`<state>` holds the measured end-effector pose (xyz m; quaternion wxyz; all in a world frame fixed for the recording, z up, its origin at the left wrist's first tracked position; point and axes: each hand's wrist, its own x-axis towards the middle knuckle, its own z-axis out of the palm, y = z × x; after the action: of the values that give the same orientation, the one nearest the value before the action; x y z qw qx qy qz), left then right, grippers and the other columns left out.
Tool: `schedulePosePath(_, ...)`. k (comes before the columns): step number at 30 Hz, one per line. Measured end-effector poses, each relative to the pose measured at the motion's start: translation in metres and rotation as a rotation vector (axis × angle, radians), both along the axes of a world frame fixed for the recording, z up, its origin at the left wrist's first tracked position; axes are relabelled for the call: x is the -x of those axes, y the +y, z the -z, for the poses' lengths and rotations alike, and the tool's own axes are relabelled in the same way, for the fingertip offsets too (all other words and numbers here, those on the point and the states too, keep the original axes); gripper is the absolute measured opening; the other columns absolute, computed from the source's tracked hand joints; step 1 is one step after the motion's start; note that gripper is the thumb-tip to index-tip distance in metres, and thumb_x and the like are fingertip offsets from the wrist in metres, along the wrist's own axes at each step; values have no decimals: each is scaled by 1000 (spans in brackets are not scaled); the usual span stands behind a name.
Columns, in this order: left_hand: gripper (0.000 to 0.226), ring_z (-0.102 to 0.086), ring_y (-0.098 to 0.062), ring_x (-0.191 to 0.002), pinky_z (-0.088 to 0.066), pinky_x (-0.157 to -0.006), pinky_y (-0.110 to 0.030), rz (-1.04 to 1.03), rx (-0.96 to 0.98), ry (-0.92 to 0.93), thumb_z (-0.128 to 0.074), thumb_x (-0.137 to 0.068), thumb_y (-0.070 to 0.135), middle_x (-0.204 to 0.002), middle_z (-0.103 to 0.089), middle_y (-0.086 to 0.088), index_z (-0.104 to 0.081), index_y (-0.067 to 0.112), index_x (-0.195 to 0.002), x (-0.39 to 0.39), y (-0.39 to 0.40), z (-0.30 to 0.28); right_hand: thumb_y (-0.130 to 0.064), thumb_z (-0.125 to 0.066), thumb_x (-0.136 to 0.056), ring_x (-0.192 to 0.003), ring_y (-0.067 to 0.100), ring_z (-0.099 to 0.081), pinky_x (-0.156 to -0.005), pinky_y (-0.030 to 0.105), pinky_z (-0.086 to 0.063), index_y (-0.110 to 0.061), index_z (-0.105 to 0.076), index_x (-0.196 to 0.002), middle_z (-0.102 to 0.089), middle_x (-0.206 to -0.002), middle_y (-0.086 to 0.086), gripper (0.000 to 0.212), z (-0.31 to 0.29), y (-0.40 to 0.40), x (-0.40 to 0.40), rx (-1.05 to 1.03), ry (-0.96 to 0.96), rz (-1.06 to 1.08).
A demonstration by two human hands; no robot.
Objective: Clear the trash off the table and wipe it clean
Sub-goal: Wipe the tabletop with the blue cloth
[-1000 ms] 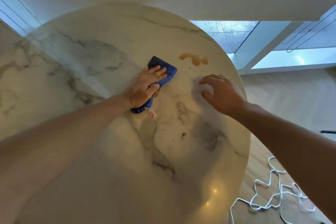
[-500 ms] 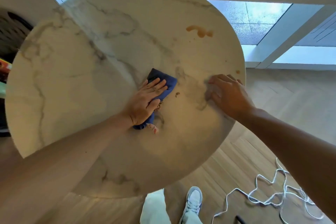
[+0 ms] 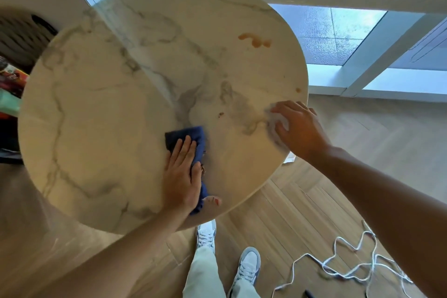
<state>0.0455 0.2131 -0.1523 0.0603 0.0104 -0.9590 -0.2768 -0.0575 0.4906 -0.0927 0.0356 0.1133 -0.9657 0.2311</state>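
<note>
My left hand (image 3: 181, 176) presses flat, fingers straight, on the blue cloth (image 3: 193, 138) atop the marble table (image 3: 96, 128). My right hand (image 3: 300, 128) curls over something pale at the rim. An orange spill (image 3: 254, 40) lies well beyond both hands.

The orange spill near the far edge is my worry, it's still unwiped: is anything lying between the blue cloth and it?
Nothing solid. Between the blue cloth under the left hand and the orange spill lies bare table, with one small brown speck.
</note>
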Motion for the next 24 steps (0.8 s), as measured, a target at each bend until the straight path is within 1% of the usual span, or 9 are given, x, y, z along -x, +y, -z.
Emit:
schedulePosePath(2,60,-20,-16,-145,-11,-120,-37,-171,6,-32,-20,-95,35,-154,-30,-1,-37,7,-145,-2,24,1,-17,-59,-82,-117,25,-56,-92,37,-42,-21,-64,-119,-62,-127,-3,37,1,4,2,-18,-23,18)
schedulePosePath(5,63,-24,-24,-145,-13,-119,-43,-388,19,-64,-18,-94,37,-154,-34,-8,-40,5,-144,12,53,3,-18,-59,-83,-126,26,-51,-96,39,-40,-19,-55,-132,-53,-138,1,50,3,10,12,-47,-76,66)
schedulePosePath(9,67,-22,-27,-146,-9,-119,-45,-560,58,-102,-14,-93,38,-155,-31,-11,-35,3,-146,36,81,0,-20,-58,-84,-128,27,-47,-102,40,-39,-19,-50,-136,-47,-142,3,53,7,16,45,-71,-129,98)
schedulePosePath(12,71,-16,-25,-148,-4,-119,-43,-618,70,-137,-8,-91,41,-158,-24,-10,-30,5,-148,56,94,-2,-26,-57,-87,-130,30,-42,-104,42,-37,-19,-47,-138,-42,-145,6,53,5,20,80,-101,-184,140)
schedulePosePath(17,74,-11,-23,-149,-1,-119,-43,-657,78,-155,-3,-89,43,-160,-19,-7,-28,8,-149,101,112,-5,-30,-49,-94,-128,38,-40,-102,45,-35,-12,-44,-137,-43,-139,16,47,2,32,146,50,-304,442)
schedulePosePath(21,78,-8,-21,-149,0,-119,-42,-650,79,-153,2,-86,44,-160,-15,-6,-24,9,-150,135,122,-9,-33,-41,-96,-129,38,-40,-102,45,-34,-6,-44,-135,-45,-137,19,47,12,39,183,50,-381,494)
schedulePosePath(24,79,-8,-21,-149,1,-119,-42,-671,79,-141,3,-85,44,-160,-16,-5,-26,10,-150,158,128,-11,-34,-32,-98,-127,37,-44,-103,41,-35,-3,-51,-128,-51,-135,22,47,21,39,204,143,-448,549)
